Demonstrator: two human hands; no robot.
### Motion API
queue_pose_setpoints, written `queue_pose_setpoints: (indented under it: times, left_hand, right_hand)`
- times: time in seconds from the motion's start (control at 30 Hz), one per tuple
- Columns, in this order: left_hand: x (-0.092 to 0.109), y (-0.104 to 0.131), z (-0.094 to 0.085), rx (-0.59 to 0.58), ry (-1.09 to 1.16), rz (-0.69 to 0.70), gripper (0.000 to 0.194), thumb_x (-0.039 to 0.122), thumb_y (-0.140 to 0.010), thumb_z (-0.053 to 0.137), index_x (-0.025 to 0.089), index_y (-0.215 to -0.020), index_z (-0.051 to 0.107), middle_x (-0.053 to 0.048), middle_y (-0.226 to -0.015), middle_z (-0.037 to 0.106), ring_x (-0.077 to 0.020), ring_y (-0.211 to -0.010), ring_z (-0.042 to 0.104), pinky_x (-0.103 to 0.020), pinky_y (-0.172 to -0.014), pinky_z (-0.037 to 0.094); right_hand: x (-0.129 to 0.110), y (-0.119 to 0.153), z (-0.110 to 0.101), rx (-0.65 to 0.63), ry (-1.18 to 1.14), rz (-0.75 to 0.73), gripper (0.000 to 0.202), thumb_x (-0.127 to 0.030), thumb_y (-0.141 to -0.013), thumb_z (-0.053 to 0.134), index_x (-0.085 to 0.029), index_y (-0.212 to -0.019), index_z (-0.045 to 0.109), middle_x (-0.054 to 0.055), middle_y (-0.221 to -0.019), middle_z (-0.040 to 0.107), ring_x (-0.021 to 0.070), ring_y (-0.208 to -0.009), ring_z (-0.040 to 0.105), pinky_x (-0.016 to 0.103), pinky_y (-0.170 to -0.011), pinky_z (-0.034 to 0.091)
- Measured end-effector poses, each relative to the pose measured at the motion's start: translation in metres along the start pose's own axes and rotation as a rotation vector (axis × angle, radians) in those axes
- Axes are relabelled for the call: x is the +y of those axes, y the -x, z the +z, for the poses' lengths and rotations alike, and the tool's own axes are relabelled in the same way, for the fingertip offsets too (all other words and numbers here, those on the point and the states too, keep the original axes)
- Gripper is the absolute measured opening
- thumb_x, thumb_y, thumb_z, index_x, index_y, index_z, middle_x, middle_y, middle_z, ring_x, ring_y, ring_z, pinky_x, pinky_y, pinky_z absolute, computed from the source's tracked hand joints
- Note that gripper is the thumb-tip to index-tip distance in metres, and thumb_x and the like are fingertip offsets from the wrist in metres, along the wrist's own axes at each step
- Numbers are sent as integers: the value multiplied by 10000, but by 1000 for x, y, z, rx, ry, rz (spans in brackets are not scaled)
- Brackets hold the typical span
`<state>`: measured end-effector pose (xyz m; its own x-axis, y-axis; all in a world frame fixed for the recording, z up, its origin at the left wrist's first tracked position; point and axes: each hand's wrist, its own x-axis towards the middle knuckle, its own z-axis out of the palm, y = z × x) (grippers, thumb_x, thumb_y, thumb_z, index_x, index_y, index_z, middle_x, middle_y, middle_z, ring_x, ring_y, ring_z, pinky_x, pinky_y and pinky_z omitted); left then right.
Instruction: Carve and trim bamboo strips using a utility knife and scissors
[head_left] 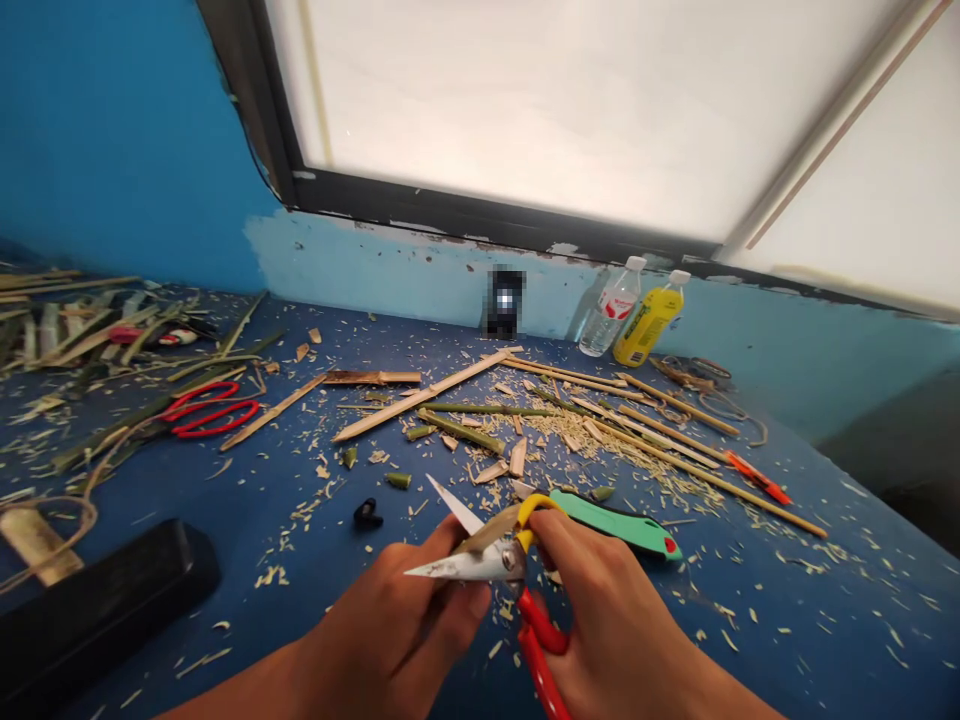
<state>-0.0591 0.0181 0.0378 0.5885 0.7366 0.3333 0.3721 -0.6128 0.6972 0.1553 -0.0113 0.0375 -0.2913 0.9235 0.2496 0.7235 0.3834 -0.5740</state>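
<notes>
My right hand (600, 590) is closed round the handles of a pair of scissors (469, 562) with red and yellow grips. The blades are spread and point left. Between them lies a flat brownish strip (489, 530), probably bamboo, pinched in my left hand (394, 610). My left fingers hide most of that strip. Just beyond my right hand, a green-handled knife (615, 522) rests on the blue tabletop (300, 600), its near side partly covered by the hand. A small black object (367, 514) and a short green bamboo piece (399, 480) lie ahead of my left hand.
Bamboo strips (420, 395) and shavings (555, 425) litter the table. Red-handled scissors (214, 410) and a black case (112, 610) lie left; an orange knife (757, 477) lies right. A clear bottle (613, 308) and a yellow bottle (651, 320) stand by the wall.
</notes>
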Motion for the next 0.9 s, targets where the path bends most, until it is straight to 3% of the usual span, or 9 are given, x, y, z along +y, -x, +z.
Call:
queue_pose_setpoints:
  times: [0.07,0.2,0.27,0.4,0.53,0.67,0.9]
  left_hand:
    - [2,-2,-3,-49,82,50,164,314,-1024,479,238,-970,615,43,-742,633,-128,-551,610,-213,-550,494]
    - [4,-3,-6,-77,134,101,81,249,-991,545,242,-1053,597,2,-979,697,-161,-819,693,-230,-736,525]
    - [3,-3,-7,-73,144,101,107,234,-998,534,239,-1101,565,-11,-1025,699,-167,-864,686,-233,-749,517]
    - [2,-4,-9,-54,153,88,62,229,-999,538,218,-1060,542,3,-880,646,-141,-695,606,-218,-596,467]
    - [-1,-7,-11,-71,175,165,133,189,-997,457,223,-949,577,5,-882,589,-130,-700,566,-229,-668,460]
    - [-8,-6,-9,-83,186,204,162,182,-1011,372,223,-1014,529,32,-767,550,-124,-566,511,-234,-579,428]
    - [-13,1,-3,-92,88,256,199,373,-1063,341,247,-957,451,15,-686,593,-143,-464,505,-241,-462,376]
  right_hand:
    - [0,0,1,21,-20,0,238,-150,-699,586,-241,-895,488,12,-852,618,168,-694,546,304,-586,424]
    - [0,3,3,83,3,-14,335,-155,-660,613,-249,-955,485,-2,-846,624,169,-695,578,295,-584,460]
    - [0,4,2,122,39,-25,384,-163,-632,629,-251,-976,483,-5,-824,627,177,-683,582,290,-553,459]
    - [1,4,2,141,71,12,338,-209,-667,656,-262,-931,451,-14,-770,616,177,-638,563,299,-535,464]
    - [2,4,2,98,39,12,325,-258,-726,678,-253,-971,465,-3,-821,645,173,-669,609,298,-570,497]
    - [1,5,5,83,52,-10,363,-260,-712,683,-245,-1007,473,13,-860,656,179,-692,636,299,-579,516]
    - [13,6,4,81,135,-155,493,-243,-648,702,-245,-1068,444,2,-837,658,170,-596,615,294,-510,501]
